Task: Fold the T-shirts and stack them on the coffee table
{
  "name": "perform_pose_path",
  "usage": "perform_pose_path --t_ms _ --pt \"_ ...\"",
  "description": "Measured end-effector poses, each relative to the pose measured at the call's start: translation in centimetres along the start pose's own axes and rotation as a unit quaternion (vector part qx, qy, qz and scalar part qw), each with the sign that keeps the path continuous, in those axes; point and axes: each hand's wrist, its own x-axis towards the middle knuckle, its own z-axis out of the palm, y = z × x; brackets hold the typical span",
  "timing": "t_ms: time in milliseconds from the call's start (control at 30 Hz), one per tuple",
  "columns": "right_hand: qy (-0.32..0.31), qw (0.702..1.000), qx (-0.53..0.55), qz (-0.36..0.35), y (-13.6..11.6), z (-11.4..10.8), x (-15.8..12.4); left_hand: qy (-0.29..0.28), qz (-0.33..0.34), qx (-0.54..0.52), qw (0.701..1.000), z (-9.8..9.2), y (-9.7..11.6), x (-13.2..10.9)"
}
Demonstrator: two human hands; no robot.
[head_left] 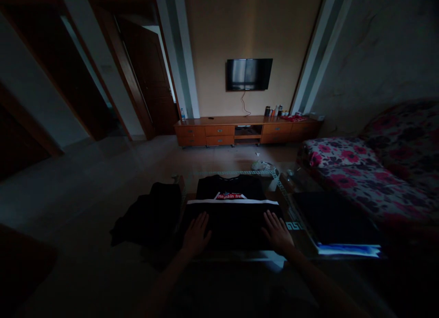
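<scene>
A black T-shirt (236, 224) lies on a glass table (236, 172) in front of me, its lower part folded up toward the neck. The fold ends in a straight white edge that partly covers a red print reading "Remain fre". My left hand (197, 235) rests flat on the left side of the folded cloth, fingers spread. On the right side my right hand (277, 233) presses down the same way, open and palm down. Left of the shirt, a dark heap of cloth (151, 213) hangs past the table's edge.
To the right lies a dark folded stack (338, 219) with a blue and white edge. Beyond it stands a flowered sofa (343, 153). Along the far wall runs a wooden TV cabinet (219, 131) with bottles and cans on top, below a wall television (249, 74). The room is dim.
</scene>
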Motion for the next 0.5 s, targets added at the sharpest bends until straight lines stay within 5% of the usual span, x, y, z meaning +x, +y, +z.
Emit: perform_pose_path --t_ms 100,233,333,433,500 --pt "0.016 1.000 -0.005 0.009 3.9 0.0 -1.1 0.004 -0.015 0.000 1.000 -0.3 -2.8 -1.3" --pt "0.014 1.000 -0.024 0.012 4.7 -0.1 -1.8 0.023 -0.034 0.013 0.999 -1.1 -2.8 -1.8" --pt "0.031 0.995 -0.071 0.063 2.5 -1.0 -1.9 0.032 -0.027 0.037 0.998 -2.1 -0.8 -2.2" --pt "0.034 0.994 -0.070 0.083 -1.2 -2.7 -2.0 -0.022 0.107 0.019 0.994 -2.9 1.3 -2.9" --pt "-0.013 0.999 -0.014 0.026 -4.3 -3.9 -2.0 -0.053 0.181 0.007 0.982 -3.0 2.4 -3.2"
